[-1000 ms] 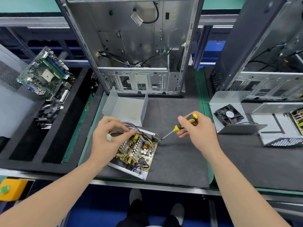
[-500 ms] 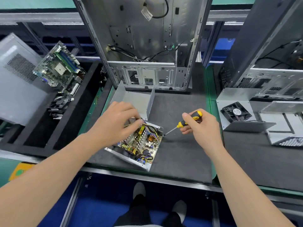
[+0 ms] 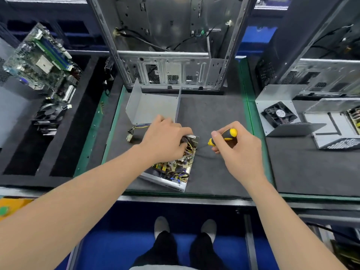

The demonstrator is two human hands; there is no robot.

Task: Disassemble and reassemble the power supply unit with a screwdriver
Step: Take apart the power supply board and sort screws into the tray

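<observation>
The open power supply unit lies on the dark mat near the front edge, its circuit board and wires exposed in a metal tray. My left hand presses down on its far end, fingers curled over the sleeved cable bundle. A loose wire connector trails out to the left of that hand. My right hand grips a yellow and black screwdriver, with the tip pointing left toward the unit's far right corner. The unit's grey metal cover stands open-side-up just behind.
An empty computer case stands upright at the back. A motherboard and a cooler lie on the left. On the right, another cover with a fan and a second open unit sit beside another case.
My left hand dropped the wire bundle and came down onto the unit's far end. The connector now lies on the mat. The screwdriver hand shifted slightly closer to the unit.
</observation>
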